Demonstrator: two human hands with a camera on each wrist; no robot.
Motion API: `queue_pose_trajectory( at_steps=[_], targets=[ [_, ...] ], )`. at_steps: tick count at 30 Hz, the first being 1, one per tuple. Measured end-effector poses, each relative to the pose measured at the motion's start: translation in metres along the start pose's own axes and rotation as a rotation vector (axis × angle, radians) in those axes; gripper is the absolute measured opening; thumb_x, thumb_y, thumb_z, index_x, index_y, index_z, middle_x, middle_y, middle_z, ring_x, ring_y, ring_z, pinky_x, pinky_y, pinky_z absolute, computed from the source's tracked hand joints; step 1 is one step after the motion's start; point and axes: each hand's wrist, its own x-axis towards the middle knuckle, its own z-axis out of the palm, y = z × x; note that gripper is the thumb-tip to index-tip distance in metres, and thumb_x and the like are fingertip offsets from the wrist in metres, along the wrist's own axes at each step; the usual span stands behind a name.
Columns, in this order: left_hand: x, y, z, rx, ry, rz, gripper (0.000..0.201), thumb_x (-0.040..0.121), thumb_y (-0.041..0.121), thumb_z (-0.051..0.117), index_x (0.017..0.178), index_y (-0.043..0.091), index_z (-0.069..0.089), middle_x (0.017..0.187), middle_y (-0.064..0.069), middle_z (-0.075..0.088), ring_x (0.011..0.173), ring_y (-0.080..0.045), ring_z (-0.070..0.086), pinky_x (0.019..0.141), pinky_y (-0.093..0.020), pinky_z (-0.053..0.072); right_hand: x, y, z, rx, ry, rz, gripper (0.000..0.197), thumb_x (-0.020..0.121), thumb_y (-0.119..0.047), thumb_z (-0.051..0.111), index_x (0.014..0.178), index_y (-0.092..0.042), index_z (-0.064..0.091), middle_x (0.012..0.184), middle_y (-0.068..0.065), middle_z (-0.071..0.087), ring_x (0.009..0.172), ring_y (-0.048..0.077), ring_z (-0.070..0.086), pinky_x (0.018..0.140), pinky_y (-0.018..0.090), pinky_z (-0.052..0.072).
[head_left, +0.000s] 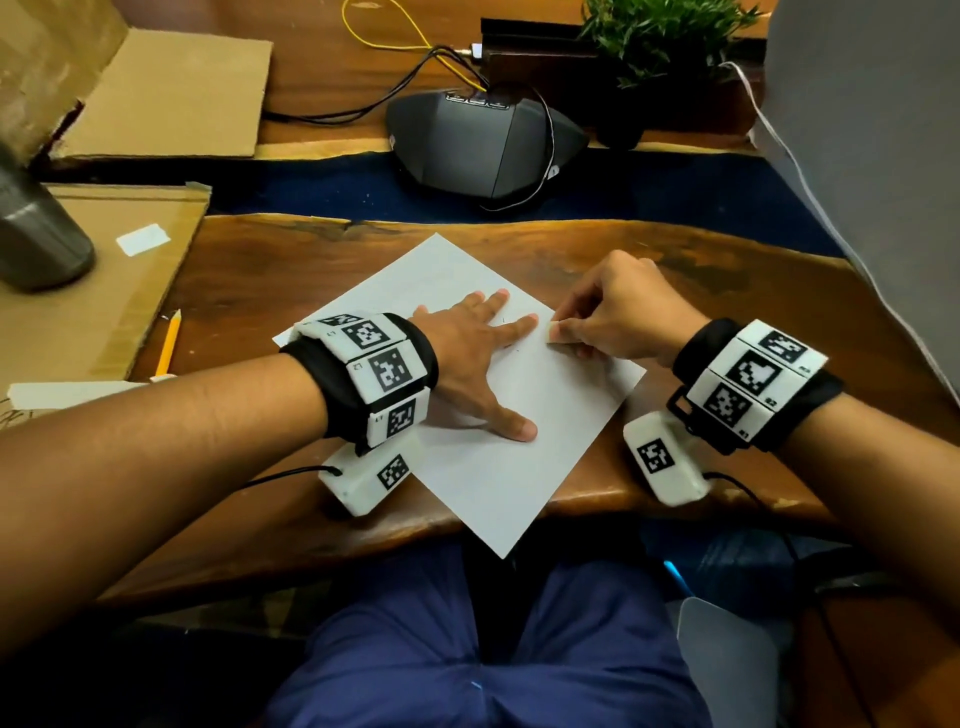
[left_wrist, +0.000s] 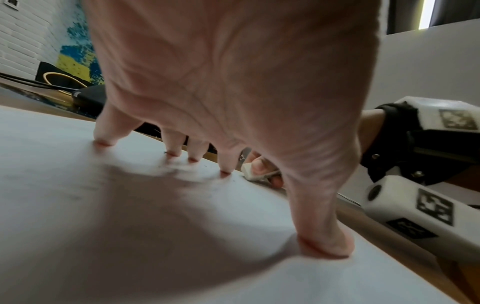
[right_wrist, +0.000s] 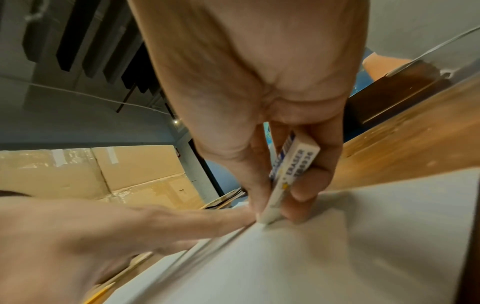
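While my left hand (head_left: 467, 358) lies flat, fingers spread, pressing the white sheet of paper (head_left: 498, 467), my right hand (head_left: 618, 312) pinches a small white rectangular eraser (right_wrist: 288, 174), its tip on the sheet just beside my left forefinger. That sheet lies askew on the brown wooden table (head_left: 260, 280), its near corner overhanging. A yellow pencil (head_left: 169, 343) rests well to the left.

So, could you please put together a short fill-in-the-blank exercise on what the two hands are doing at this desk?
1. The right hand pinches a white ____, its tip on the sheet of paper.
2. The left hand presses its spread fingers flat on the sheet of paper and holds ____.
3. Left of the sheet, beside the cardboard, lies a yellow ____.

Missing words: eraser; nothing; pencil.
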Motion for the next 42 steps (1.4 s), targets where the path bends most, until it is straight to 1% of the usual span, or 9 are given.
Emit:
queue_pose_trajectory(
  at_steps=[4, 9, 12, 19, 23, 28, 33, 37, 42],
  targets=[
    [0.0, 0.002, -0.001, 0.0, 0.004, -0.003, 0.126, 0.06, 0.089, 0.058, 0.152, 0.043, -0.016, 0.162, 0.006, -0.024, 0.151, -0.019, -0.015, 0.118, -0.063, 0.01, -0.018, -0.01, 0.007, -0.031, -0.193, -0.065, 0.005, 0.081, -0.024, 0.084, 0.083, -0.02, 0.081, 0.072, -0.005, 0.076, 0.055, -0.002, 0.066, 0.055, 0.011, 0.051],
    [-0.002, 0.002, 0.0, -0.011, 0.035, -0.009, 0.126, 0.059, 0.089, 0.059, 0.153, 0.044, -0.012, 0.163, 0.006, -0.02, 0.152, -0.019, -0.012, 0.117, -0.064, 0.012, 0.001, 0.006, -0.009, 0.035, 0.038, 0.049, 0.007, 0.083, -0.02, 0.082, 0.087, -0.014, 0.082, 0.08, -0.001, 0.076, 0.069, 0.008, 0.07, 0.052, 0.012, 0.053],
    [-0.002, 0.002, -0.001, -0.012, 0.027, -0.015, 0.126, 0.059, 0.089, 0.06, 0.153, 0.045, -0.012, 0.163, 0.007, -0.02, 0.152, -0.019, -0.012, 0.117, -0.064, 0.012, -0.009, 0.001, 0.0, -0.047, -0.054, -0.045, 0.01, 0.08, -0.024, 0.084, 0.087, -0.017, 0.082, 0.081, -0.004, 0.076, 0.076, 0.009, 0.07, 0.064, 0.022, 0.061],
    [-0.003, 0.004, -0.002, -0.006, 0.026, -0.027, 0.126, 0.058, 0.09, 0.06, 0.152, 0.045, -0.012, 0.163, 0.008, -0.02, 0.151, -0.019, -0.012, 0.116, -0.066, 0.012, -0.001, 0.012, -0.01, 0.073, -0.01, 0.051, 0.008, 0.081, -0.022, 0.084, 0.087, -0.016, 0.082, 0.082, -0.003, 0.077, 0.073, 0.01, 0.072, 0.061, 0.017, 0.056],
    [-0.002, 0.003, -0.002, -0.006, 0.027, -0.027, 0.126, 0.058, 0.09, 0.059, 0.152, 0.047, -0.013, 0.163, 0.008, -0.02, 0.151, -0.019, -0.012, 0.116, -0.066, 0.012, -0.012, 0.004, 0.001, 0.051, -0.169, 0.001, 0.008, 0.082, -0.022, 0.083, 0.088, -0.018, 0.081, 0.081, -0.004, 0.077, 0.07, 0.007, 0.07, 0.057, 0.014, 0.051],
    [-0.001, 0.004, -0.001, 0.004, 0.054, -0.036, 0.129, 0.053, 0.094, 0.058, 0.151, 0.048, -0.011, 0.164, 0.01, -0.016, 0.151, -0.018, -0.01, 0.115, -0.064, 0.018, 0.004, 0.011, -0.013, 0.084, 0.002, 0.089, 0.007, 0.083, -0.021, 0.082, 0.087, -0.014, 0.082, 0.081, 0.0, 0.077, 0.07, 0.011, 0.071, 0.055, 0.015, 0.055],
    [0.001, 0.004, -0.002, 0.019, 0.044, -0.04, 0.132, 0.052, 0.094, 0.058, 0.152, 0.045, -0.013, 0.163, 0.01, -0.016, 0.151, -0.018, -0.009, 0.114, -0.064, 0.02, -0.01, -0.002, 0.0, 0.007, -0.175, 0.014, 0.009, 0.081, -0.023, 0.084, 0.087, -0.018, 0.081, 0.079, -0.004, 0.076, 0.067, 0.006, 0.067, 0.06, 0.016, 0.054],
    [0.0, 0.004, -0.002, 0.008, 0.038, -0.043, 0.133, 0.052, 0.094, 0.058, 0.153, 0.045, -0.012, 0.163, 0.011, -0.017, 0.151, -0.018, -0.011, 0.113, -0.067, 0.018, 0.005, 0.009, -0.012, 0.069, 0.001, 0.094, 0.006, 0.082, -0.019, 0.084, 0.085, -0.014, 0.082, 0.082, 0.001, 0.078, 0.07, 0.008, 0.069, 0.059, 0.018, 0.056],
    [0.0, 0.005, -0.002, 0.002, 0.007, -0.054, 0.132, 0.054, 0.093, 0.058, 0.151, 0.046, -0.018, 0.161, 0.011, -0.024, 0.15, -0.021, -0.017, 0.112, -0.071, 0.012, -0.009, -0.001, -0.001, -0.039, -0.182, 0.0, 0.01, 0.081, -0.025, 0.084, 0.089, -0.02, 0.081, 0.083, -0.005, 0.076, 0.074, 0.006, 0.068, 0.058, 0.016, 0.051]
  ],
)
